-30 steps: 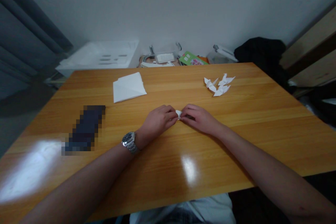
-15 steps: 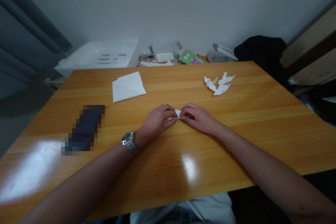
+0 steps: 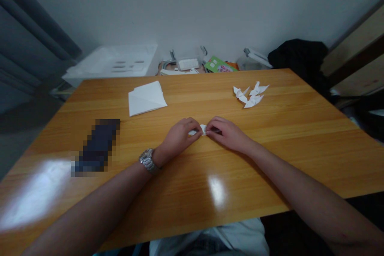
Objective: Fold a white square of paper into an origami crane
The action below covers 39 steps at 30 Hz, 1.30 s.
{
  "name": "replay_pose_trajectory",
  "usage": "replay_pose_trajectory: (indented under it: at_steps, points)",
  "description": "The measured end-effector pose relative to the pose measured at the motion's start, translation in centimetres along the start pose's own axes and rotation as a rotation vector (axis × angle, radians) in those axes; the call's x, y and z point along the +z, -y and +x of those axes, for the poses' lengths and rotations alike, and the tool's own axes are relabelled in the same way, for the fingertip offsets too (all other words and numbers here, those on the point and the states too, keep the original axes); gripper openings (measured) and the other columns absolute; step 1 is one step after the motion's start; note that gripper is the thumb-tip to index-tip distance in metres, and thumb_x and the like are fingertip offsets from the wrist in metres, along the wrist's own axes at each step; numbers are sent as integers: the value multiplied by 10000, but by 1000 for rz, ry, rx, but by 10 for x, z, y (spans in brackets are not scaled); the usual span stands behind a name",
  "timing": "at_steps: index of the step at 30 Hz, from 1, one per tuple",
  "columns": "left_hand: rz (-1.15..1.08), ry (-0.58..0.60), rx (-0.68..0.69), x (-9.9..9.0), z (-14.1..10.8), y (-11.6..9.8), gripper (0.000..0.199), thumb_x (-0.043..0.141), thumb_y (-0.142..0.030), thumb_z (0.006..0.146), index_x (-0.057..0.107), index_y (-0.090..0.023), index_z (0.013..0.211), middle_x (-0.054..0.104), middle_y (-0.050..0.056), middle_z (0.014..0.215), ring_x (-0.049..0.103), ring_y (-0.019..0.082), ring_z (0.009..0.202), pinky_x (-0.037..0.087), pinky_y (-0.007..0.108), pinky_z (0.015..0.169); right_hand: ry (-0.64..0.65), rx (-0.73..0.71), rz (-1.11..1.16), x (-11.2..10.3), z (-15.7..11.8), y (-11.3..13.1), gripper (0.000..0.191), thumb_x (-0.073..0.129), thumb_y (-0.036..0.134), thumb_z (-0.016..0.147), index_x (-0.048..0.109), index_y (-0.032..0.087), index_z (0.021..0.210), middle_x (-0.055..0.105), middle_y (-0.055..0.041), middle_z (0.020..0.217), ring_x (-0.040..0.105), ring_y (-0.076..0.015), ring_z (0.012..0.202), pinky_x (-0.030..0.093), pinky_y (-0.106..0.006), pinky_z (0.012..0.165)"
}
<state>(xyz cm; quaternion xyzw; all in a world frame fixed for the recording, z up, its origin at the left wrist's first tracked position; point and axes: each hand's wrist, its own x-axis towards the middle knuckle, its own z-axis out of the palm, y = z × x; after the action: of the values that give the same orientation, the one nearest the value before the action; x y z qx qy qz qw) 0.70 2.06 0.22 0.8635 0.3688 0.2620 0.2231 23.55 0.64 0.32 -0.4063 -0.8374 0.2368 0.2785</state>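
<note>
Between my hands, low over the middle of the table, is a small folded piece of white paper (image 3: 203,129), mostly covered by my fingers. My left hand (image 3: 182,133), with a metal watch (image 3: 147,161) at its wrist, pinches the paper from the left. From the right, my right hand (image 3: 227,133) pinches it between thumb and fingertips. The two sets of fingertips are close together, with a bit of white showing between them. Folded white paper cranes (image 3: 251,96) lie in a group beyond my right hand. A stack of white paper sheets (image 3: 147,99) lies beyond my left hand.
The wooden table (image 3: 192,192) has a dark, pixelated flat object (image 3: 97,144) on its left side. Past the far edge are a white foam tray (image 3: 120,62), a green booklet (image 3: 219,65), a clear box (image 3: 255,60) and black cloth (image 3: 297,58).
My fingers have shifted very slightly on the folded paper, and a little more of it shows by my left fingers. Both hands keep their pinch in nearly the same place.
</note>
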Motion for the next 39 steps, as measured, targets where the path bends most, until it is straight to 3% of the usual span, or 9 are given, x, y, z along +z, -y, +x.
replay_pose_trajectory:
  at_steps: [11, 20, 24, 31, 39]
  points:
    - [-66, -12, -44, 0, 2, 0, 98, 632, -239, 940, 719, -193, 936, 682, 48, 977, 630, 188, 931, 510, 329, 858, -11, -45, -33, 0, 0, -1, 58, 620, 183, 947, 673, 179, 925, 633, -68, 950, 606, -192, 901, 494, -317, 806]
    - [-39, -41, -16, 2, 1, 3, 111, 644, -249, 941, 738, -194, 923, 684, 42, 969, 644, 174, 907, 519, 315, 839, 35, -256, -208, -4, 0, -8, 130, 584, 209, 976, 712, 189, 966, 662, -109, 1063, 612, -224, 984, 518, -374, 864]
    - [54, -55, 76, 4, -2, 5, 164, 620, -279, 959, 759, -195, 981, 691, 72, 1056, 652, 198, 973, 533, 350, 892, 18, -265, -286, -8, 0, -13, 169, 561, 215, 992, 729, 197, 982, 685, -109, 1095, 625, -230, 1004, 533, -385, 865]
    - [154, 28, 259, 2, -6, 9, 270, 543, -294, 1002, 718, -203, 1186, 686, 94, 1277, 650, 231, 1143, 521, 407, 1012, 28, -289, -401, -19, -4, -19, 202, 566, 248, 997, 759, 195, 1019, 714, -115, 1175, 648, -253, 1074, 534, -433, 933]
    - [140, 135, 319, -12, -3, 3, 305, 495, -308, 1026, 698, -209, 1231, 697, 91, 1270, 650, 228, 1156, 506, 405, 1016, 95, -226, -396, -24, -6, -17, 319, 564, 286, 995, 693, 254, 1284, 625, -126, 1380, 563, -298, 1276, 466, -530, 1069]
